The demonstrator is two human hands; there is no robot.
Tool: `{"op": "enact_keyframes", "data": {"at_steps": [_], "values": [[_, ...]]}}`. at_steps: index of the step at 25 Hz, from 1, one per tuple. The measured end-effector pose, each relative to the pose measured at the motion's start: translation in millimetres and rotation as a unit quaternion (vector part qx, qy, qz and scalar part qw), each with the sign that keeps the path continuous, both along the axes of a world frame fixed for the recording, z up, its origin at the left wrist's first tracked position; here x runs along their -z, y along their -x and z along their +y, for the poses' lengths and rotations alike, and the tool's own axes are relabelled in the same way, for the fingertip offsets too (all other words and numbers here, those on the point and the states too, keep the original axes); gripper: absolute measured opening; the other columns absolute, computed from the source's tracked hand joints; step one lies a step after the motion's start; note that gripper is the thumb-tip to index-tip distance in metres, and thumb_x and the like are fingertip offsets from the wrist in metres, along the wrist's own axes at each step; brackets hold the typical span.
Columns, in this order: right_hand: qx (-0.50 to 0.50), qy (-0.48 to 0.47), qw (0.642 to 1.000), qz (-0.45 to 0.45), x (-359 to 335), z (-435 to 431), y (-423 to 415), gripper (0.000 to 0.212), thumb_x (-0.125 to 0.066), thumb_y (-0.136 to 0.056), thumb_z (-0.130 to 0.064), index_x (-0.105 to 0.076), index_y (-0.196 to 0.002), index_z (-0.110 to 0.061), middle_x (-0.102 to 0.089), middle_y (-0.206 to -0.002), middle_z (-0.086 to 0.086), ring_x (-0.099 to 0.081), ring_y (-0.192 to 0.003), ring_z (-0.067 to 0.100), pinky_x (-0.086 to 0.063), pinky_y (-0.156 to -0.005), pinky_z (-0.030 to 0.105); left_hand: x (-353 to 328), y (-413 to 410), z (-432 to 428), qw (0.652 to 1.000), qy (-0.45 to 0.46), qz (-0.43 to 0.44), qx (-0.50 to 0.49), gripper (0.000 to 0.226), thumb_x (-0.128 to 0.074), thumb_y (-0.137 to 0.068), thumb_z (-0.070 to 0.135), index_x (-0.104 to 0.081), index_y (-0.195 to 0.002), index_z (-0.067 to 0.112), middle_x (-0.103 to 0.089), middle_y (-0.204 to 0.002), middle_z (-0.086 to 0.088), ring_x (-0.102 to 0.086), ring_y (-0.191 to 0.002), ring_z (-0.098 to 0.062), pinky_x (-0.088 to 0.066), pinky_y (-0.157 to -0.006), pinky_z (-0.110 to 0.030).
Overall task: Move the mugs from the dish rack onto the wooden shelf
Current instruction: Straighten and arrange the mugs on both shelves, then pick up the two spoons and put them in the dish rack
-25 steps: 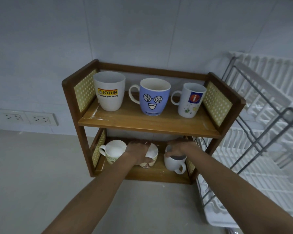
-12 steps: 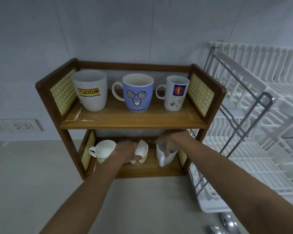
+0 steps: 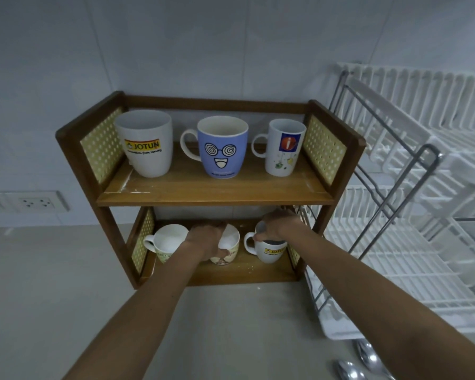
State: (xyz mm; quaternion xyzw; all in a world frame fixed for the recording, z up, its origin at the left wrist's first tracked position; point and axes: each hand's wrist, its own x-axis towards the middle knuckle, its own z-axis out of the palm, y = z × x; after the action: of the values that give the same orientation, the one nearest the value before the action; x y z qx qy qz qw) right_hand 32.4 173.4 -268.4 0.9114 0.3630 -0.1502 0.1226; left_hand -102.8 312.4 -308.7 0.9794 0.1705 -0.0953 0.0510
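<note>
The wooden shelf [image 3: 217,193] has two levels. On top stand a white Jotun mug [image 3: 146,144], a blue face mug [image 3: 222,148] and a white mug with a red logo [image 3: 283,149]. Below, a white mug [image 3: 166,241] stands at the left. My left hand [image 3: 206,239] grips the rim of the patterned middle mug [image 3: 228,248], which tilts toward me. My right hand [image 3: 279,226] holds the rim of a small white Jotun mug [image 3: 270,250] at the right, handle pointing left.
A white dish rack [image 3: 412,215] with a grey metal frame stands right of the shelf, touching it. Metal spoons [image 3: 362,360] lie on the counter at the bottom right. Wall sockets [image 3: 25,202] sit at the left. The grey counter [image 3: 52,283] spreads in front.
The right mug has been turned: its handle moved from front right to the left, and its Jotun logo now faces me. My left hand stays on the tilted middle mug.
</note>
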Motion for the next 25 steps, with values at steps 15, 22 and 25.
{"op": "enact_keyframes", "data": {"at_steps": [15, 22, 25], "values": [[0.014, -0.135, 0.990, -0.022, 10, -44, 65, 0.070, -0.041, -0.095, -0.051, -0.013, -0.152, -0.021, -0.011, -0.159, 0.020, -0.013, -0.143, 0.045, -0.029, -0.112, 0.052, 28, 57, -45, 0.996, -0.050, -0.074, -0.012, 0.076, -0.045, -0.095, 0.042, -0.005, -0.153, 0.014, -0.002, -0.162, -0.007, -0.003, -0.149, -0.022, -0.006, -0.120, -0.048], [-0.114, -0.286, 0.950, 0.055, 33, -182, 128, 0.025, -0.050, -0.090, -0.031, -0.062, -0.109, -0.020, -0.071, -0.096, 0.009, -0.066, -0.089, 0.030, -0.053, -0.071, 0.032, 55, 117, -165, 0.975, 0.078, -0.206, -0.021, 0.049, -0.048, -0.094, 0.026, -0.041, -0.142, 0.023, -0.043, -0.147, 0.004, -0.033, -0.139, -0.013, -0.019, -0.116, -0.031], [-0.140, -0.173, 0.973, 0.060, 39, -237, 109, 0.019, -0.048, -0.089, -0.034, -0.063, -0.088, -0.022, -0.070, -0.084, 0.010, -0.064, -0.081, 0.029, -0.043, -0.061, 0.028, 55, 109, -227, 0.964, 0.128, -0.232, 0.031, 0.038, -0.048, -0.093, 0.023, -0.055, -0.131, 0.024, -0.061, -0.129, 0.004, -0.055, -0.118, -0.016, -0.042, -0.098, -0.027]]}}
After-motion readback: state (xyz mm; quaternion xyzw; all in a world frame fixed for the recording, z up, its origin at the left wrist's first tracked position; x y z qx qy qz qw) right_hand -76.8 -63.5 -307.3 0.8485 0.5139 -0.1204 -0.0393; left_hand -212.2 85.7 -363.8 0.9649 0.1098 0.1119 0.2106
